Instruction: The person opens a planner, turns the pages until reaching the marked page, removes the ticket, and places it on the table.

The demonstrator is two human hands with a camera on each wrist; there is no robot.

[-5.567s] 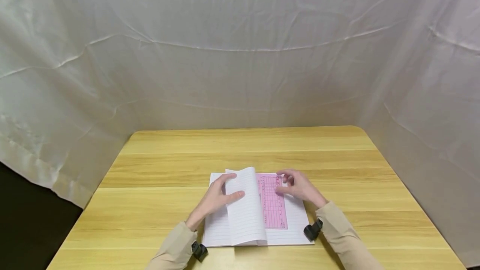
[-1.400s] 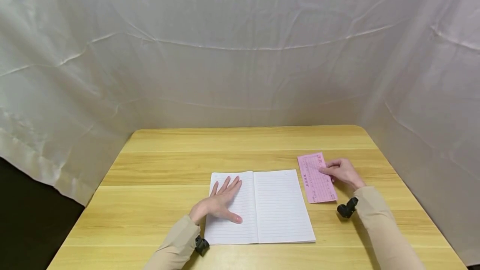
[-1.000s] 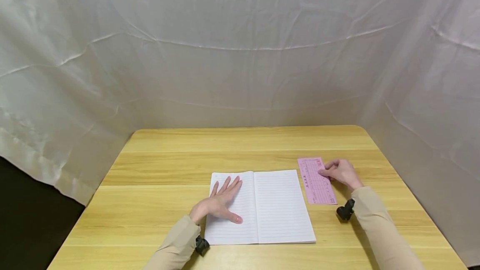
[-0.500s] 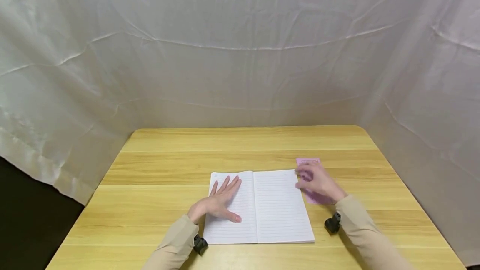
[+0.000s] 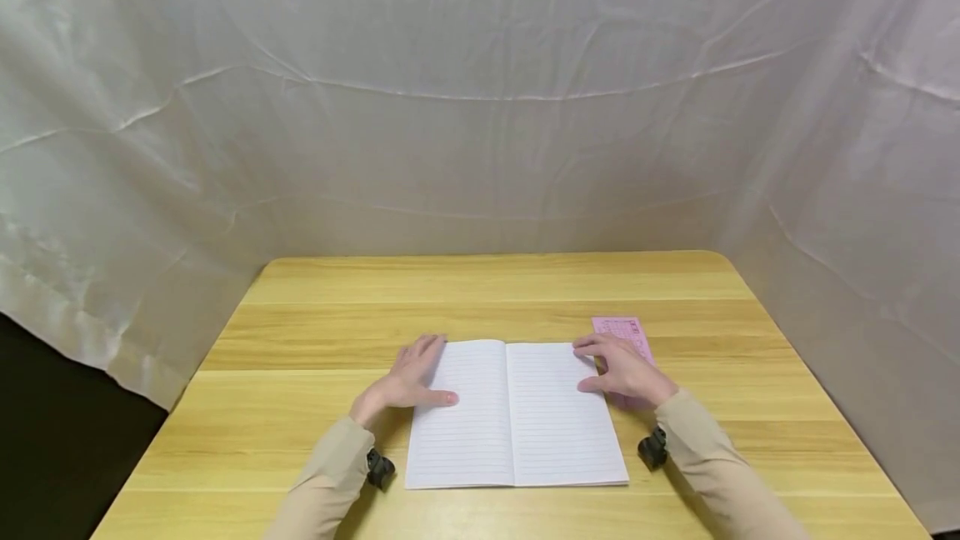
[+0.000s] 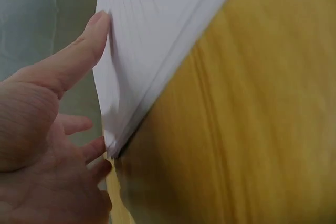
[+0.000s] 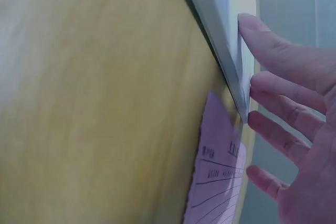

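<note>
An exercise notebook (image 5: 472,440) with lined white pages lies spread flat near the front of the table. At its left edge is my left hand (image 5: 405,379), thumb over the left page and fingers along the upper left corner. My right hand (image 5: 628,372) is at the opposite edge, with thumb and fingertips at the upper part of the right page. In the right wrist view its fingers (image 7: 281,132) are spread along the page edge. Partly under that hand, a pink printed form slip (image 5: 619,327) lies on the table, right of the notebook.
The wooden table (image 5: 480,290) has rounded far corners. A pale cloth curtain (image 5: 487,148) surrounds it at the back and sides. Each wrist carries a small black camera, such as the right wrist camera (image 5: 652,448).
The pink slip was drawn out of the notebook and laid to the right, then released. My right hand came back to the notebook's right edge. The left hand slid from the page to the left edge.
</note>
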